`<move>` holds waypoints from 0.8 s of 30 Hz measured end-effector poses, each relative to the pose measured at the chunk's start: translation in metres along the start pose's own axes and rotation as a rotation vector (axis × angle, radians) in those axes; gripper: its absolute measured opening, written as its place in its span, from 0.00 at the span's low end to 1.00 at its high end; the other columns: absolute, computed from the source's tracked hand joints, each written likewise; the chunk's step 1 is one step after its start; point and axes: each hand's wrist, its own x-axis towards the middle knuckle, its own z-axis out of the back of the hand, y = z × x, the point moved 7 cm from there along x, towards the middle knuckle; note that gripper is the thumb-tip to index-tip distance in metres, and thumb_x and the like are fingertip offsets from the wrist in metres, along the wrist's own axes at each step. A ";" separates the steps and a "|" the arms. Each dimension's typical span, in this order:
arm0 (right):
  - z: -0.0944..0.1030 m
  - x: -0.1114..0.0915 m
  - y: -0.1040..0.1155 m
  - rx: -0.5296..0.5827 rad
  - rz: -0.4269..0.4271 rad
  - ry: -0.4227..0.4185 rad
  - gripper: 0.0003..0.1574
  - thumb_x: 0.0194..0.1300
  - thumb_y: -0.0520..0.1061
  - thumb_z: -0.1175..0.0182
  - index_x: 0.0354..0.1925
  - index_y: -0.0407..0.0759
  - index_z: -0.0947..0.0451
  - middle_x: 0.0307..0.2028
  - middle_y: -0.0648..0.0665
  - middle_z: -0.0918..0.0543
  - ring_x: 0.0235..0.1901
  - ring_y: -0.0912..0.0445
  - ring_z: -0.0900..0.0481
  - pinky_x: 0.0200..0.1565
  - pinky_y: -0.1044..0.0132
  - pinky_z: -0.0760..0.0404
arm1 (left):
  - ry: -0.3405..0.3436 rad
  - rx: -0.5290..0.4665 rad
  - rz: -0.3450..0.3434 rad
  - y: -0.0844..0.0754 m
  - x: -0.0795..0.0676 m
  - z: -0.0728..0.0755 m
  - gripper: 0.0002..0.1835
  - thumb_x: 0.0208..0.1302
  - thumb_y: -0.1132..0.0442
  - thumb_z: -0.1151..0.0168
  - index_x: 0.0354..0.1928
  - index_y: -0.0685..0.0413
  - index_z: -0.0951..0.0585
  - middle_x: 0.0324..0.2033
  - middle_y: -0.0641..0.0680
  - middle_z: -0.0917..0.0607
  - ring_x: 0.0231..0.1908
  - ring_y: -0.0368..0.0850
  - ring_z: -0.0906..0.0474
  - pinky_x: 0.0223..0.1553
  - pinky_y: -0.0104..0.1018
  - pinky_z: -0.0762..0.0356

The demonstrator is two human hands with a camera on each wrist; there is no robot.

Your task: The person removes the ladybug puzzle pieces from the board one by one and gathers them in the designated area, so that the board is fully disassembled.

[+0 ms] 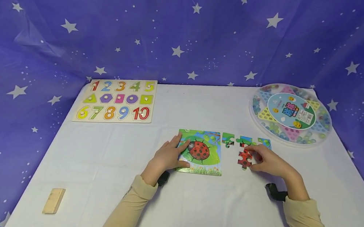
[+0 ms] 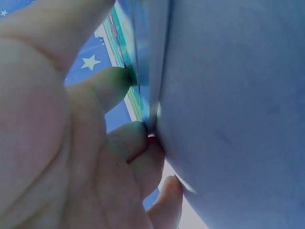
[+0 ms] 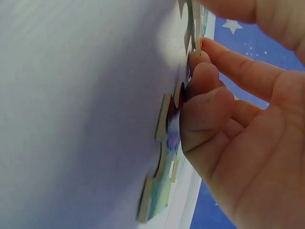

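My left hand rests with spread fingers on the left part of a square ladybug picture board; in the left wrist view its fingertips meet the board's edge. To the right, my right hand pinches a red, black-spotted jigsaw piece between thumb and index finger. Just above that piece lies a jigsaw piece with blue and green. A green corner piece sits beside the board, and another corner piece is partly hidden behind the right hand. Wooden piece edges show beside the right fingers.
A wooden number and shape puzzle board lies at the back left. At the back right is a round, clear box of marbles. A small wooden block lies at the front left of the white-covered table. A starry purple cloth hangs behind.
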 end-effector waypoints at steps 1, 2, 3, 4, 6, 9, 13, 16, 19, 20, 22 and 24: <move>0.000 0.000 0.000 0.004 -0.003 -0.001 0.36 0.49 0.34 0.35 0.56 0.28 0.34 0.32 0.43 0.34 0.31 0.52 0.38 0.30 0.65 0.37 | 0.001 0.002 -0.002 0.000 0.000 0.000 0.46 0.49 0.39 0.38 0.69 0.47 0.44 0.69 0.59 0.56 0.67 0.52 0.59 0.64 0.45 0.55; 0.000 0.000 0.000 0.006 -0.007 -0.001 0.36 0.48 0.33 0.35 0.56 0.28 0.35 0.32 0.43 0.34 0.31 0.52 0.38 0.30 0.65 0.36 | 0.001 0.001 -0.004 0.000 0.000 0.000 0.46 0.49 0.39 0.38 0.69 0.47 0.44 0.69 0.59 0.56 0.67 0.52 0.59 0.64 0.45 0.55; 0.000 0.000 0.000 0.007 -0.009 -0.001 0.36 0.48 0.33 0.36 0.57 0.29 0.35 0.32 0.43 0.34 0.31 0.52 0.37 0.30 0.65 0.36 | 0.000 0.001 -0.004 0.000 0.000 0.000 0.46 0.49 0.39 0.38 0.69 0.47 0.44 0.69 0.59 0.56 0.67 0.52 0.59 0.64 0.45 0.55; 0.000 0.000 0.000 0.008 -0.010 0.000 0.37 0.48 0.32 0.36 0.57 0.29 0.35 0.32 0.43 0.34 0.31 0.52 0.37 0.30 0.65 0.36 | 0.000 0.001 -0.002 0.000 -0.001 0.000 0.46 0.49 0.39 0.38 0.69 0.47 0.44 0.69 0.59 0.56 0.67 0.52 0.59 0.64 0.45 0.55; 0.001 0.000 0.001 0.004 -0.008 0.004 0.37 0.48 0.31 0.37 0.58 0.29 0.36 0.33 0.43 0.33 0.31 0.53 0.37 0.30 0.66 0.36 | 0.000 -0.003 0.002 0.000 -0.001 0.000 0.46 0.49 0.39 0.38 0.69 0.47 0.43 0.69 0.59 0.56 0.67 0.52 0.59 0.64 0.45 0.56; 0.002 0.002 0.004 -0.004 -0.010 0.011 0.38 0.47 0.30 0.38 0.58 0.29 0.37 0.34 0.42 0.31 0.30 0.53 0.36 0.29 0.66 0.34 | -0.001 -0.007 0.003 0.000 -0.002 0.001 0.46 0.49 0.39 0.38 0.69 0.47 0.43 0.69 0.59 0.56 0.67 0.52 0.59 0.64 0.45 0.56; 0.004 0.005 0.008 -0.020 -0.024 0.012 0.37 0.46 0.29 0.38 0.57 0.28 0.37 0.37 0.40 0.31 0.30 0.53 0.35 0.29 0.65 0.32 | 0.001 -0.008 -0.002 -0.001 -0.002 0.002 0.46 0.50 0.40 0.38 0.69 0.48 0.43 0.69 0.60 0.56 0.67 0.52 0.59 0.64 0.46 0.55; 0.003 0.010 0.017 -0.037 -0.022 0.003 0.35 0.50 0.34 0.36 0.56 0.29 0.36 0.39 0.40 0.30 0.30 0.54 0.34 0.31 0.64 0.32 | 0.003 -0.009 -0.001 -0.002 -0.002 0.002 0.46 0.50 0.40 0.38 0.69 0.48 0.43 0.69 0.60 0.56 0.67 0.52 0.59 0.64 0.46 0.55; -0.004 0.022 0.033 -0.021 0.012 0.015 0.34 0.55 0.42 0.35 0.57 0.31 0.35 0.40 0.39 0.29 0.29 0.54 0.33 0.31 0.63 0.31 | -0.001 -0.005 0.007 -0.001 -0.002 0.002 0.46 0.49 0.40 0.38 0.68 0.48 0.43 0.69 0.60 0.56 0.67 0.52 0.58 0.64 0.46 0.55; -0.008 0.027 0.040 -0.013 0.031 0.024 0.35 0.55 0.45 0.35 0.57 0.32 0.35 0.41 0.40 0.29 0.29 0.55 0.32 0.31 0.63 0.30 | -0.002 -0.005 0.011 -0.001 -0.002 0.002 0.46 0.49 0.40 0.37 0.68 0.48 0.43 0.69 0.59 0.56 0.67 0.52 0.58 0.64 0.46 0.55; -0.016 0.037 0.053 0.007 0.068 0.049 0.36 0.56 0.47 0.36 0.58 0.33 0.36 0.42 0.40 0.28 0.29 0.55 0.31 0.32 0.63 0.29 | -0.005 -0.001 0.018 -0.001 -0.001 0.001 0.48 0.48 0.39 0.37 0.69 0.48 0.44 0.69 0.59 0.55 0.67 0.52 0.58 0.64 0.46 0.55; -0.026 0.047 0.066 0.020 0.097 0.080 0.36 0.56 0.48 0.36 0.58 0.34 0.35 0.42 0.41 0.28 0.30 0.56 0.31 0.33 0.63 0.28 | -0.011 -0.007 0.020 -0.001 0.000 0.001 0.50 0.47 0.39 0.36 0.69 0.51 0.45 0.69 0.58 0.54 0.67 0.52 0.57 0.63 0.47 0.55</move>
